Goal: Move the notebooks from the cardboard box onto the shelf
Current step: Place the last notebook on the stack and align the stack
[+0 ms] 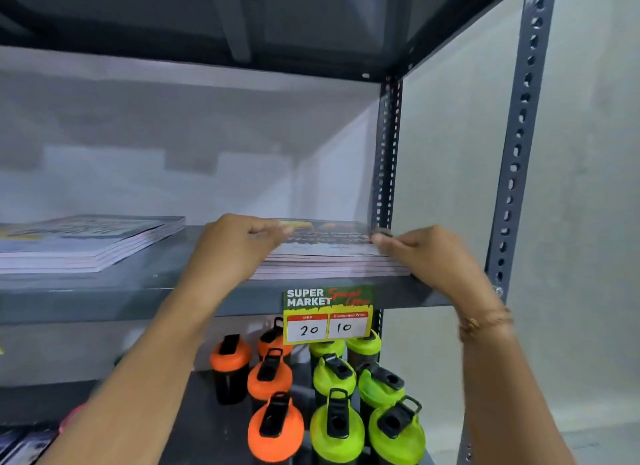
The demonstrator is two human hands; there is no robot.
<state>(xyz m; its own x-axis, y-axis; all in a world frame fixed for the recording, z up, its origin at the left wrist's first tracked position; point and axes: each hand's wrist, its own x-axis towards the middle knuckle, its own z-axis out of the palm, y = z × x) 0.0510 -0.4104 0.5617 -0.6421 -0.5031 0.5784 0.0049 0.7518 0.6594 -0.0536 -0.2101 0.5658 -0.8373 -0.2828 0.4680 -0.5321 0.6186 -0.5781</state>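
A stack of notebooks (329,257) lies flat on the grey metal shelf (145,291) at its right end, close to the rear upright. My left hand (239,246) holds the stack's left side, fingers curled over the top cover. My right hand (426,253) pinches the stack's right edge, a bangle on its wrist. A second stack of notebooks (86,243) rests further left on the same shelf. The cardboard box is out of view.
A supermarket price tag (327,314) hangs from the shelf's front edge. Below stand orange bottles (273,426) and green bottles (337,426). Perforated grey uprights (519,153) frame the right side, with a pale wall behind. Another shelf board runs overhead.
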